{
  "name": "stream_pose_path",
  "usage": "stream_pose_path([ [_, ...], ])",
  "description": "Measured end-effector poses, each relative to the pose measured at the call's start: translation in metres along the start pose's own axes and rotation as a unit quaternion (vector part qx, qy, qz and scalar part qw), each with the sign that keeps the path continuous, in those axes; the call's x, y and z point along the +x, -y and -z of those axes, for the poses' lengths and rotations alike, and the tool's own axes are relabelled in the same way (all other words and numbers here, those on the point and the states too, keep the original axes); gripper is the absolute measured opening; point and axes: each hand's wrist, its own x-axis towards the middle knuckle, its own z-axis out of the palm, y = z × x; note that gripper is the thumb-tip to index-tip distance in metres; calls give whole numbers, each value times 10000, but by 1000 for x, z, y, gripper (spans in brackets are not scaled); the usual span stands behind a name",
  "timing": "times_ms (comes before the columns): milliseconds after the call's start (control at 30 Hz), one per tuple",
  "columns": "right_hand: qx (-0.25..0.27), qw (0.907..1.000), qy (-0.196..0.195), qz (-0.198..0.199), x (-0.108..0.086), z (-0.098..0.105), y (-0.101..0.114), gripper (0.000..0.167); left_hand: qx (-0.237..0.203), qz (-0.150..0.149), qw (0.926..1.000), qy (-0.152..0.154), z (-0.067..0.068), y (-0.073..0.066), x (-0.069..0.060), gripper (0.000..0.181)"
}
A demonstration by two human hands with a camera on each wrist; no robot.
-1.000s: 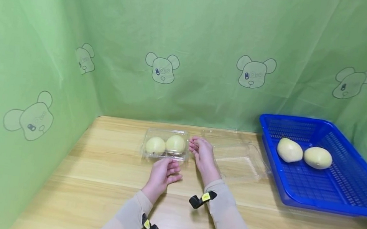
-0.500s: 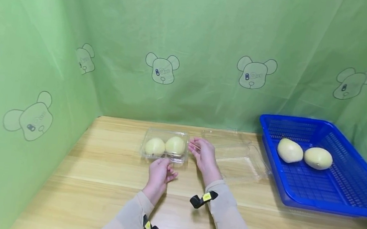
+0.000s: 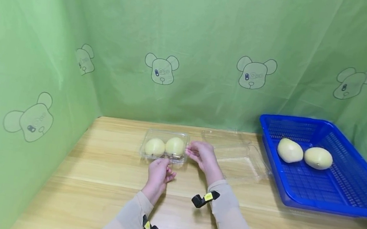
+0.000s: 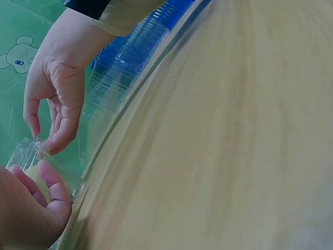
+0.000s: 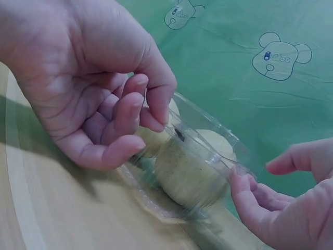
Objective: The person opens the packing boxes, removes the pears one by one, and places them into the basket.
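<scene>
A clear plastic clamshell box (image 3: 168,133) with two pale yellow pears (image 3: 154,148) inside stands at the far side of the table, its lid lowered over them. My left hand (image 3: 158,174) pinches the front rim between thumb and forefinger, its other fingers loosely bent. At the box's right front corner is my right hand (image 3: 203,158). The right wrist view shows the right hand's fingertips (image 5: 239,179) touching the rim, while another of its fingers stands apart from the edge. Whether the lid is fastened cannot be made out.
Right of the box lies more clear plastic packaging (image 3: 239,164), hard to see against the wood. A blue plastic basket (image 3: 300,202) beyond it holds two more pears (image 3: 290,150). Green curtains (image 3: 202,28) enclose the wooden table (image 3: 89,195) behind and at both sides.
My right hand has come slightly left and onto the box's corner, its fingers more bent. My left hand's fingers have drawn in at the front rim. The box stays in place.
</scene>
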Motion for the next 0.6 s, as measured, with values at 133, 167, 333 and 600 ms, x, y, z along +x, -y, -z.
stream_pose_path([
  [133,-527,9985,111,65,-1,-2,2,37,27,62,10000,65,1,-1,1,15],
  [167,-655,9977,161,102,-1,-3,2,36,36,76,9999,85,1,-1,1,14],
  [333,-1131,9923,340,368,-3,-7,1,35,37,116,9997,190,2,-2,2,14],
  [600,-1258,9901,391,478,-1,-7,0,29,-87,107,9999,50,0,1,1,15],
])
